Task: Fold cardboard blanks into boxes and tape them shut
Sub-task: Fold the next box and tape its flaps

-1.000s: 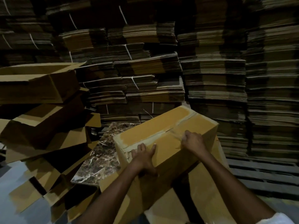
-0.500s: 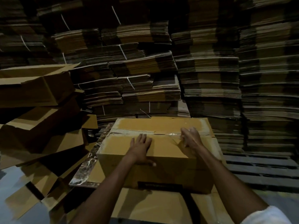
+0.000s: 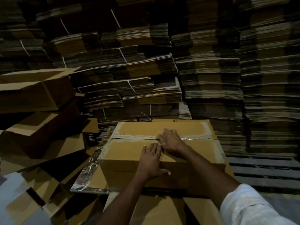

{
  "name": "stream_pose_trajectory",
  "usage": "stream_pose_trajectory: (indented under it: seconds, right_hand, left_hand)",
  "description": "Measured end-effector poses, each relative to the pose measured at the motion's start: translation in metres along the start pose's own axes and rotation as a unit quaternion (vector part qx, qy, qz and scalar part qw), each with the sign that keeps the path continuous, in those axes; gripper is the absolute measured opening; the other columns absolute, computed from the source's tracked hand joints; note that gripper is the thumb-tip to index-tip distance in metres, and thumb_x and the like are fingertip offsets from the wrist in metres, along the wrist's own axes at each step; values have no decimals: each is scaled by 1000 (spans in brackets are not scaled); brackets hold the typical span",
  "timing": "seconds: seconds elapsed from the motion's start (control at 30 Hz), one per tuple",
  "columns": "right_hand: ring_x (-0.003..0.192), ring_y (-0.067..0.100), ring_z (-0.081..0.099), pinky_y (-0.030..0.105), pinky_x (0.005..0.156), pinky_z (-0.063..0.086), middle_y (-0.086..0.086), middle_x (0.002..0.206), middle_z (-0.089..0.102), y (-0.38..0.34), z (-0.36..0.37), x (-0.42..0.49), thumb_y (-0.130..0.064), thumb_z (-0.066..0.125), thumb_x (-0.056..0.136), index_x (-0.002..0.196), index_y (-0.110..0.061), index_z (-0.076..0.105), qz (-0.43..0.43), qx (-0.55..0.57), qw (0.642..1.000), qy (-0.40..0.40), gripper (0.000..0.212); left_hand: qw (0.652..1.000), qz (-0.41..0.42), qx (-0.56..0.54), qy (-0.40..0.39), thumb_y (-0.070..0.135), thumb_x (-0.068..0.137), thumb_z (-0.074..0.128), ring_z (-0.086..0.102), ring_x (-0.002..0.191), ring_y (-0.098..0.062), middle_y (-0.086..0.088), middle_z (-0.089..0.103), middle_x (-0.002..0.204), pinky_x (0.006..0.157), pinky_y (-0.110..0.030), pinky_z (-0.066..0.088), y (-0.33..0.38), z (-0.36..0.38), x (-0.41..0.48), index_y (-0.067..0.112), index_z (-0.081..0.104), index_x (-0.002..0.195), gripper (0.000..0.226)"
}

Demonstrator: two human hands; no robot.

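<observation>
Left hand (image 3: 151,159) flat on box (image 3: 126,151) top, fingers straight, thumb over front edge. Right hand (image 3: 172,142) just beside it, fingers spread, pressing tape (image 3: 198,138) on centre seam. Box sits centre frame on marbled slab (image 3: 87,174).

A tan cardboard box (image 3: 129,153) with pale, scuffed edges, a brown, white-veined marble-patterned slab (image 3: 84,179) at its 8 o'clock, a white sleeve (image 3: 253,207) at 5 o'clock, white-strapped brown stacks (image 3: 146,70) at 12 o'clock.
</observation>
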State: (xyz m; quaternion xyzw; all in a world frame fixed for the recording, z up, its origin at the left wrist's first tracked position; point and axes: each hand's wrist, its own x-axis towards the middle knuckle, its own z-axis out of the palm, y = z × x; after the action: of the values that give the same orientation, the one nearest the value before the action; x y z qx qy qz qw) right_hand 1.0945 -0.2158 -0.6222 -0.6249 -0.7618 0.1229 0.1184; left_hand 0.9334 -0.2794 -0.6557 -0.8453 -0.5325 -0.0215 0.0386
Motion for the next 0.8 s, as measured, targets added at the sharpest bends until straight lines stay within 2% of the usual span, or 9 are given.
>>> stream_pose_trajectory:
  seconds: [0.07,0.1,0.17,0.2,0.33,0.4,0.57,0.7,0.8]
  right_hand:
    - [134,28,44,47,112,38,6,137,58,-1,7,0,-32,45,100,118,-24,69,-34,-13,999,11,31]
    - [114,24,57,45,100,47,8,115,67,0,6,-1,-28,45,100,102,-17,73,-16,14,999,32,30]
    - [75,20,59,43,76,54,9,78,66,6,1,-2,-23,47,99,75,-11,67,46,99,990,93,33]
    - [66,19,55,40,67,52,6,70,62,12,-4,-5,-20,49,98,68,-12,62,83,150,976,134,34]
    - [59,20,45,31,52,36,5,64,49,45,-28,-25,-23,47,98,72,-16,57,214,447,823,277,28]
    - [60,20,49,31,51,40,5,68,52,72,-43,-43,-36,47,99,83,-17,61,232,499,785,284,29]
    - [71,27,54,38,65,45,11,80,59,156,-89,-82,-46,41,105,86,-13,61,270,402,810,331,44]
    - [75,31,58,31,58,42,14,88,57,204,-115,-108,-24,59,94,109,-7,60,380,304,814,317,23]
    - [90,31,55,40,77,44,10,97,56,181,-116,-109,-29,56,91,96,-20,52,352,210,875,258,12]
  left_hand:
    - [1000,2,1,4,89,73,53,1,156,-27,-10,4,170,126,-51,-1,-1,0,-2,14,5,162,126]
    - [1000,4,0,7,89,73,52,2,156,-27,-10,5,170,126,-51,-1,-2,1,-2,14,5,162,125]
    - [1000,10,0,12,89,74,51,2,156,-27,-11,5,170,126,-50,0,-3,1,-2,14,6,162,124]
    - [1000,13,0,15,89,75,50,2,156,-27,-11,5,170,126,-51,0,-5,2,-2,14,7,162,123]
    - [999,30,-1,13,90,75,47,2,156,-26,-10,4,170,126,-50,1,-19,5,1,15,5,162,123]
    - [999,41,5,7,91,75,46,1,157,-25,-8,2,170,127,-49,2,-31,4,1,16,3,163,122]
    - [998,59,5,2,92,73,48,2,156,-19,-3,3,170,127,-41,-2,-68,0,3,21,4,163,122]
    - [998,60,-1,-16,90,72,53,0,156,-18,-1,1,171,126,-41,-4,-76,-1,12,22,3,163,124]
    - [998,41,-7,-42,85,67,64,1,156,-25,-5,1,170,126,-48,-2,-61,-6,21,17,4,162,132]
